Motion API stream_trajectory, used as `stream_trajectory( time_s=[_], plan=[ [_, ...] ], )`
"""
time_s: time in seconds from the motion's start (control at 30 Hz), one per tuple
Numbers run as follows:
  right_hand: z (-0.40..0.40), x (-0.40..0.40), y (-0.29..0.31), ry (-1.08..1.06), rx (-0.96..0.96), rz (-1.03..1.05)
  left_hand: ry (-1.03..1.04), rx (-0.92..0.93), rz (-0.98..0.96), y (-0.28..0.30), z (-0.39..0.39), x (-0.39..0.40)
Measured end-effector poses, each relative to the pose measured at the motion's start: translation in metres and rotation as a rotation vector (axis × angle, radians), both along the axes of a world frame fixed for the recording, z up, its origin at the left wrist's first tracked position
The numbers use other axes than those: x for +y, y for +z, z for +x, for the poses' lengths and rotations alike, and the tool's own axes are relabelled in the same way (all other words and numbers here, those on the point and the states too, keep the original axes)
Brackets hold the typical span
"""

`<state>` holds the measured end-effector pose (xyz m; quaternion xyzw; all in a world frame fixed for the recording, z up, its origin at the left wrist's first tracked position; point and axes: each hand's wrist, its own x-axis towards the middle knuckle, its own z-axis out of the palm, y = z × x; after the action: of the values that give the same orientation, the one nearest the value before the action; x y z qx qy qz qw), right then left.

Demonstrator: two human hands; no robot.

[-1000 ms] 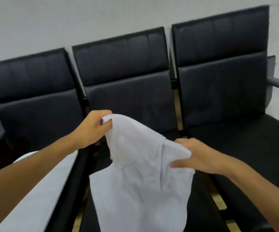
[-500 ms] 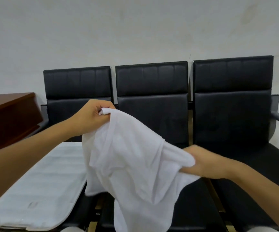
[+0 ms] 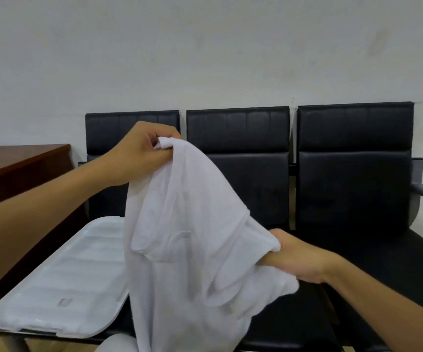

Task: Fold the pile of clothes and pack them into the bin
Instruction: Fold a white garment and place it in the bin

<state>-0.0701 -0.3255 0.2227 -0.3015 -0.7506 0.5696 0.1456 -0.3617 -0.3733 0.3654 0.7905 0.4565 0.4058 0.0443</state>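
White garment [image 3: 187, 250] held up in the air, not yet folded.
Left hand [image 3: 142, 153] pinches one top corner high; right hand [image 3: 299, 260] is closed on a bunched edge lower and further right, so the top edge slopes down to the right. Cloth hangs over the black seats [image 3: 352, 189], beside the white lid [image 3: 73, 283]. Right needs raising to level it.

Office waiting area: row of joined black chairs [image 3: 238, 158] against bare wall [image 3: 205, 47], wooden desk [image 3: 15, 163] alongside.
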Motion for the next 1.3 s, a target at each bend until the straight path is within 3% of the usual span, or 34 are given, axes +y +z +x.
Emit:
stream_trajectory(
  time_s=[0.1,0.27,0.47,0.6,0.67,0.73,0.87,0.97,1.07,1.3],
  plan=[
    [0.000,0.005,0.000,-0.051,0.052,0.115,0.018,0.111,-0.057,0.002,-0.009,-0.002],
    [0.020,0.039,0.018,-0.424,0.076,0.626,0.126,0.276,-0.236,-0.002,-0.038,0.001],
    [0.046,0.057,0.047,-0.481,-0.198,1.203,0.250,0.322,-0.120,-0.031,-0.058,0.018],
    [0.052,0.068,0.056,-0.527,-0.112,1.110,0.349,0.169,0.086,-0.049,-0.051,0.025],
    [0.054,0.071,0.061,-0.461,-0.217,1.070,0.368,0.088,0.099,-0.056,-0.046,0.028],
    [0.058,0.073,0.068,-0.444,-0.288,1.092,0.371,0.133,0.042,-0.063,-0.046,0.030],
    [0.066,0.075,0.077,-0.429,-0.232,1.112,0.316,0.283,-0.016,-0.068,-0.049,0.027],
    [0.066,0.079,0.075,-0.391,-0.154,0.958,0.237,0.405,-0.034,-0.065,-0.051,0.023],
    [0.069,0.086,0.071,-0.333,-0.213,0.898,0.222,0.523,-0.141,-0.064,-0.053,0.024],
    [0.087,0.085,0.071,-0.276,-0.247,0.713,0.225,0.346,-0.182,-0.067,-0.053,0.021]
  ],
)
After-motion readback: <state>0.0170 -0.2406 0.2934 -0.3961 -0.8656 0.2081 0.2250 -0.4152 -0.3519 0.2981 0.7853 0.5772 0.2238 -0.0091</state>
